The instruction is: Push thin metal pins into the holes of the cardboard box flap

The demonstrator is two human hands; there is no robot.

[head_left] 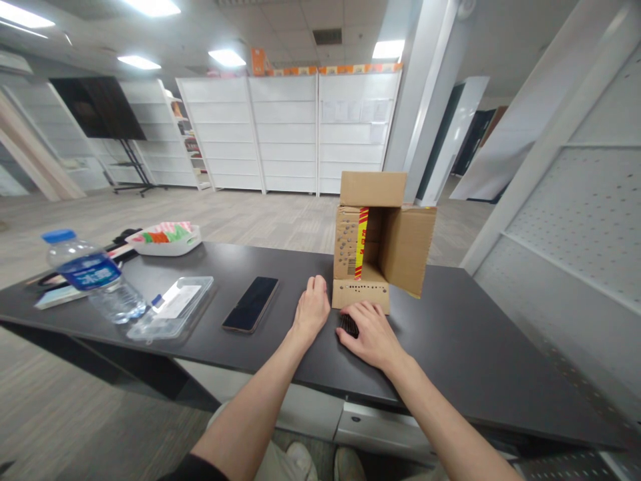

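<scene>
An opened cardboard box stands on the dark desk, its flaps spread and its opening facing me. Yellow-and-red tape runs down its inner left side. In front of the lower flap, my right hand curls over a small black ribbed object, thumb on the near side and fingers on the far side. Most of that object is hidden under the palm. My left hand rests closed on the desk just left of the box, with nothing visible in its fingers. Left of it lies a dark-screened phone.
A clear plastic case, a water bottle with a blue cap and a white basket of colourful items occupy the left of the desk. A perforated panel borders the right side.
</scene>
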